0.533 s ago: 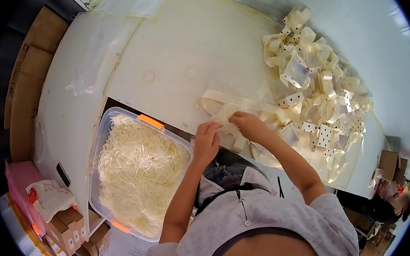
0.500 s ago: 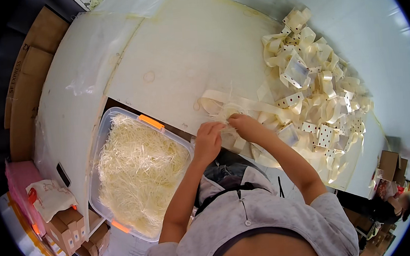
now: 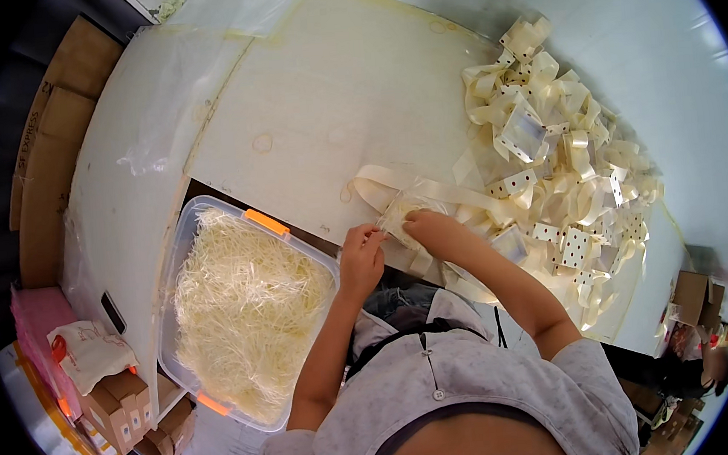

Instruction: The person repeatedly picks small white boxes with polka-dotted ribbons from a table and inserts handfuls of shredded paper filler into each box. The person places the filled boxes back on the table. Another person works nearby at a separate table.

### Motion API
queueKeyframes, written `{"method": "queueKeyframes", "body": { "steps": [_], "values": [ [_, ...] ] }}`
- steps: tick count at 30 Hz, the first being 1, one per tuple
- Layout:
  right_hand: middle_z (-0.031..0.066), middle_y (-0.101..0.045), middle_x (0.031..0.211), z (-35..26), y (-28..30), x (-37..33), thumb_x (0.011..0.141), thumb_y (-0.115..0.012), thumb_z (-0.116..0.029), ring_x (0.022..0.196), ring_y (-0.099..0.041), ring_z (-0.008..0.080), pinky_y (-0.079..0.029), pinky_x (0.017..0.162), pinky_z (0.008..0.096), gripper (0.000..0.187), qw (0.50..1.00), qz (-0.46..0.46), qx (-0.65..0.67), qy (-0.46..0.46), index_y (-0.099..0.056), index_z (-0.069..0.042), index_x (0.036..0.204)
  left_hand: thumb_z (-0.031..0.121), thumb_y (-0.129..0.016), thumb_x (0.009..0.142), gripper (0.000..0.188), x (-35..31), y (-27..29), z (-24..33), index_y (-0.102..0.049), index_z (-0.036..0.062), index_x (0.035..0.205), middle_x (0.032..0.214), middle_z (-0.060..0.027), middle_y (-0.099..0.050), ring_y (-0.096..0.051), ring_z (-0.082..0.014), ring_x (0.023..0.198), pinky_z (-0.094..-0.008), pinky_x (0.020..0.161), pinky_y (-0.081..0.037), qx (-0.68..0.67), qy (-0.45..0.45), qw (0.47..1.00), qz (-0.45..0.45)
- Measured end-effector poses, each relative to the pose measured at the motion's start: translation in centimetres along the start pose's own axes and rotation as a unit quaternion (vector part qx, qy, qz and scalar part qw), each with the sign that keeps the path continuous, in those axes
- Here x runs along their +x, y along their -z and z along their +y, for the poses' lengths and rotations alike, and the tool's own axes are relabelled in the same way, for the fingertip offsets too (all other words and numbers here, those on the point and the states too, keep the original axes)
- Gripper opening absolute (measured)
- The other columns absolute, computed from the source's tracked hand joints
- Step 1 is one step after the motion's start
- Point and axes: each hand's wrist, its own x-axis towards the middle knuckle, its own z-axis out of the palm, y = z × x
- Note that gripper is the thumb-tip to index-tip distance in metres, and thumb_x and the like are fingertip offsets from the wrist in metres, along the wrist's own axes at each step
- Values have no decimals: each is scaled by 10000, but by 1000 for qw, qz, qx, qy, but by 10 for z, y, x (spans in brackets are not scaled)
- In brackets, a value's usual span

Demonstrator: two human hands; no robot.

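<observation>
At the table's near edge stands a small clear-sided box (image 3: 390, 217) with a cream ribbon (image 3: 468, 190) running off to both sides. Pale shredded filler (image 3: 421, 202) lies inside it. My left hand (image 3: 361, 260) pinches the box's left edge, fingers closed. From the right, my right hand (image 3: 431, 229) reaches into the box, its bent fingers closed on the filler; the fingertips are partly hidden. To the left of my left hand, a clear plastic tub (image 3: 332, 254) with orange clips holds a heap of the same shredded filler (image 3: 246, 309).
A pile of dotted boxes with cream ribbons (image 3: 573, 249) covers the table's right side. Flattened cardboard (image 3: 60, 166) leans at the far left. A phone (image 3: 113, 312) lies at the table's left edge, near a cloth bag (image 3: 92, 354). Another person (image 3: 688, 373) is at the far right.
The loose strands that stood up over the box now lie lower, inside it. My left hand has shifted slightly down and left, and the box's clear wall shows more.
</observation>
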Motion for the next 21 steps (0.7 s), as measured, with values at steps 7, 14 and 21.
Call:
{"method": "queueKeyframes", "body": {
  "steps": [7,14,21],
  "values": [
    [156,-567,976,24,-73,42,708,-525,-43,840,-583,300,-470,732,334,157,982,-168,-44,-79,-603,-9,840,-67,-491,676,187,2,0,-2,-583,30,807,874,-100,-530,-514,-260,803,-324,694,-424,-4,-10,999,-38],
    [138,-596,896,14,-20,14,708,-535,-48,802,-582,283,-469,677,346,174,997,-43,58,28,-602,-41,869,-52,-504,646,192,5,-2,2,-582,32,801,858,-88,-551,-520,-267,816,-346,706,-424,9,-36,999,-35],
    [109,-583,965,43,46,-1,751,-578,-138,863,-560,274,-449,712,367,283,926,276,250,-66,-529,-58,1018,-31,-515,648,180,29,-1,15,-577,11,812,902,-116,-562,-521,-283,869,-344,760,-440,59,-165,972,-159]
  ]
}}
